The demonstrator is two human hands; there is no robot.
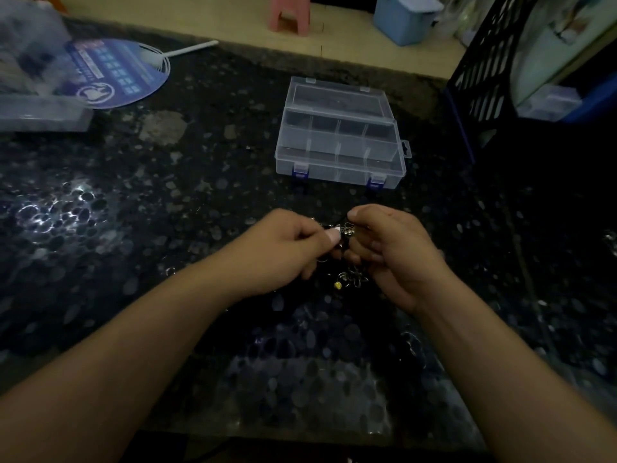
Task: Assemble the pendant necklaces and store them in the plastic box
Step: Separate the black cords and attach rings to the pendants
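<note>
While both hands pinch small metal fittings just short of the plastic box, left hand fingers curled, right hand likewise: keep the pieces steady and close, above the loose pendant parts on the desk; box lid open, compartments apparently unfilled.

box: clear, blue latches
table: black, grey speckles
fan: blue, white print
stool: pink
</note>
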